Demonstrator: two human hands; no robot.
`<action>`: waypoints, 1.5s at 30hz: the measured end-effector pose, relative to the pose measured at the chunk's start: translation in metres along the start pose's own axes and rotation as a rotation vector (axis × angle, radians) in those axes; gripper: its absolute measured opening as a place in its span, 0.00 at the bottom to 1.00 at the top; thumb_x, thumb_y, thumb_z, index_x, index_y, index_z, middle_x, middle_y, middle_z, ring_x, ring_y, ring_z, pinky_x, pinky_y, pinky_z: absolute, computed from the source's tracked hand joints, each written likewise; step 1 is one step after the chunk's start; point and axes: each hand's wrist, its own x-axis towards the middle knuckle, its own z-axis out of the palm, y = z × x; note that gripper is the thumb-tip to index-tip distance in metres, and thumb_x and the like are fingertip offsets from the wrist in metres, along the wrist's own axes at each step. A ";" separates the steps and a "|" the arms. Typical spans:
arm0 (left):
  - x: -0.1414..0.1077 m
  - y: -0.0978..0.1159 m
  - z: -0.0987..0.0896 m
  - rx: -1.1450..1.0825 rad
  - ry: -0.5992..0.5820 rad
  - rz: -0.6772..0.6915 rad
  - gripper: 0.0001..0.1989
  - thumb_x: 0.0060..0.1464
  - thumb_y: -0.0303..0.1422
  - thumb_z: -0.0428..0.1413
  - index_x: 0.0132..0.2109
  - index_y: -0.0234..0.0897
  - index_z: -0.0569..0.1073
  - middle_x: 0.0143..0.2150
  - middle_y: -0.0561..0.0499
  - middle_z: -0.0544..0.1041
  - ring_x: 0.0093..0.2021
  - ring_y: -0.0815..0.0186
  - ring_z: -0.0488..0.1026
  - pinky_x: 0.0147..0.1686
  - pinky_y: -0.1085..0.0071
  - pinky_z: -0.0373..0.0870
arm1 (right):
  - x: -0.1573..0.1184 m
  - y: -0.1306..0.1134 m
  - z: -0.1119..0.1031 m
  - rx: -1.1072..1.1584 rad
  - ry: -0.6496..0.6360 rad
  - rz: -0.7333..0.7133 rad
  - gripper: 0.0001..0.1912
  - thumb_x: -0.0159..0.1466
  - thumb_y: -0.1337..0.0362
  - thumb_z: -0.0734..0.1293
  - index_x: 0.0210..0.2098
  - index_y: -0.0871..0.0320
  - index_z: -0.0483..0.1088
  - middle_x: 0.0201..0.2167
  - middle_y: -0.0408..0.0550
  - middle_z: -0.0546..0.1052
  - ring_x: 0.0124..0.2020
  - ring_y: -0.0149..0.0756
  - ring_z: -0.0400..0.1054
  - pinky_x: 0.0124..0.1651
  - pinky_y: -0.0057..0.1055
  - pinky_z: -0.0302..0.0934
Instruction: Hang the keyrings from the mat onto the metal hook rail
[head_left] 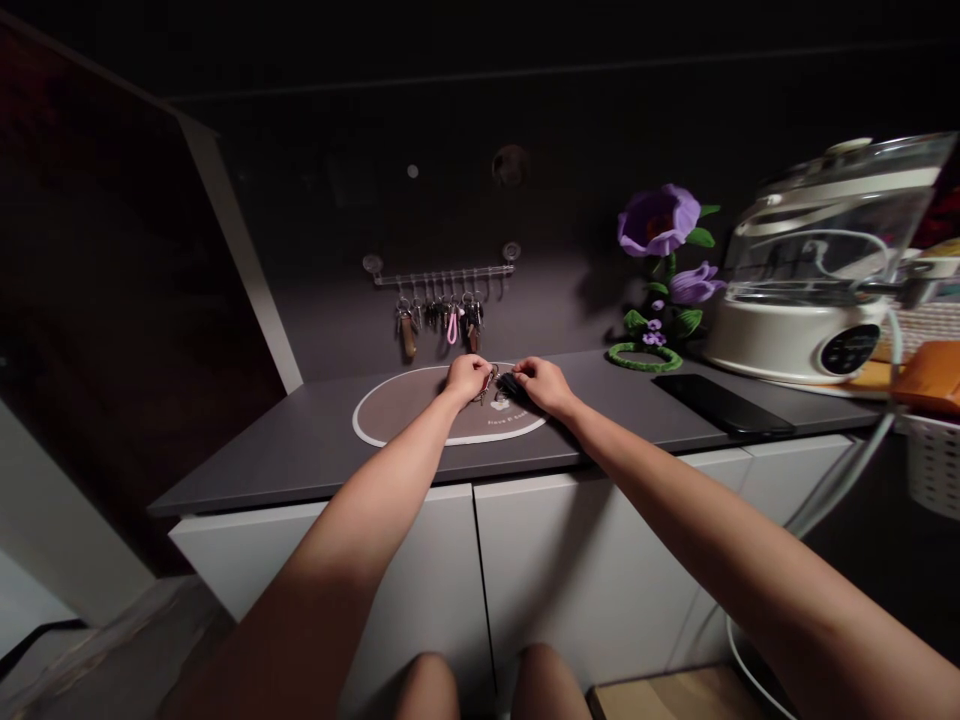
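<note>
Over an oval brown mat [397,408] with a white rim, my two hands are close together. My left hand [468,378] is closed in a pinch on a small bunch of keys [486,388], with a reddish piece among them. Close by on the right, my right hand [544,384] pinches a black key fob [511,387] whose details are too small to make out. Whether the keys and the fob share one ring, I cannot tell. On the wall behind, a clear hook rail [442,275] carries several key bunches, a brown tag [408,336] and a pink loop [452,326].
A black phone [721,404] lies on the dark countertop [300,440], right of my hands. Behind it stand a purple crocheted flower [660,222] on a green ring base and a white appliance [787,320] with a clear top. A white basket [934,465] is far right.
</note>
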 end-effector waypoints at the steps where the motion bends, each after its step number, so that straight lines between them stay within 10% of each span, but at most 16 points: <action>1: 0.000 0.001 -0.001 -0.024 0.005 -0.001 0.07 0.45 0.31 0.53 0.28 0.33 0.75 0.25 0.50 0.74 0.25 0.71 0.67 0.30 0.74 0.63 | 0.000 0.000 0.000 0.002 -0.002 -0.009 0.08 0.56 0.67 0.61 0.34 0.59 0.71 0.34 0.47 0.76 0.35 0.30 0.67 0.41 0.25 0.58; 25: -0.007 0.029 -0.017 -0.944 -0.109 -0.203 0.07 0.46 0.30 0.57 0.31 0.32 0.68 0.24 0.55 0.70 0.24 0.76 0.66 0.33 0.74 0.66 | -0.004 -0.010 0.001 0.171 0.135 -0.252 0.14 0.59 0.58 0.59 0.41 0.58 0.67 0.32 0.46 0.74 0.31 0.30 0.66 0.38 0.27 0.58; 45: -0.012 0.036 -0.016 -0.897 -0.205 -0.054 0.11 0.46 0.33 0.58 0.37 0.33 0.68 0.28 0.54 0.71 0.27 0.76 0.68 0.33 0.76 0.65 | -0.002 -0.022 -0.005 0.266 0.231 -0.329 0.12 0.59 0.58 0.59 0.32 0.59 0.68 0.32 0.48 0.71 0.33 0.31 0.64 0.39 0.28 0.58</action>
